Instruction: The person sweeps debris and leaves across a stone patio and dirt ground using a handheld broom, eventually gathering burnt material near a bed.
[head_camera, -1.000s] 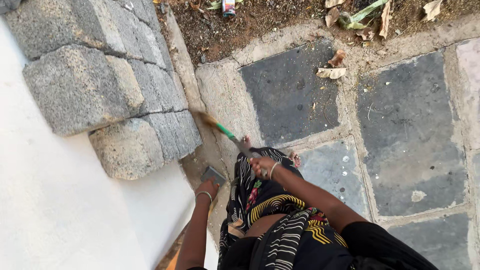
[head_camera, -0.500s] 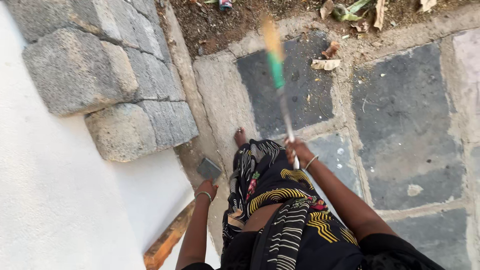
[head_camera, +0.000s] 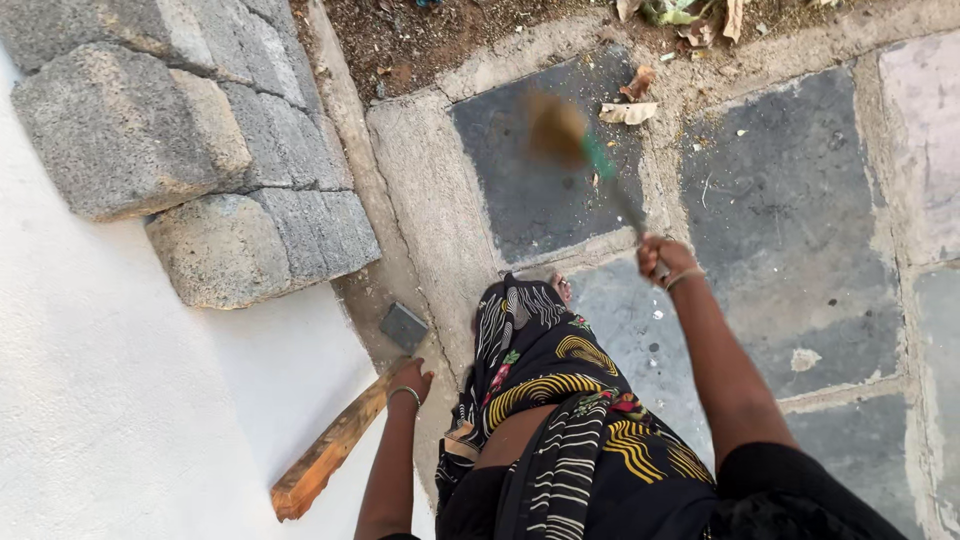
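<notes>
My right hand (head_camera: 662, 258) is closed around the handle of a broom (head_camera: 585, 150) with a green band and a blurred brown head, which points up and to the left over a dark paving slab (head_camera: 520, 200). My left hand (head_camera: 410, 380) hangs low by my side, gripping the upper end of a wooden handle (head_camera: 325, 455) that slants down to the left. A small dark grey metal head (head_camera: 402, 326) sits just above that hand, by the foot of the white wall (head_camera: 120, 400). My patterned black garment (head_camera: 545, 400) fills the lower middle.
Rough grey stone blocks (head_camera: 180, 130) are stacked against the white wall at upper left. Grey paving slabs with pale mortar joints (head_camera: 800, 200) spread to the right. Dry leaves (head_camera: 628, 112) and bare soil (head_camera: 420, 40) lie along the top edge.
The broom swung from the left by the stone blocks, up over the slab, then to the right with my right hand. More of the wooden handle has come into view by my left hand.
</notes>
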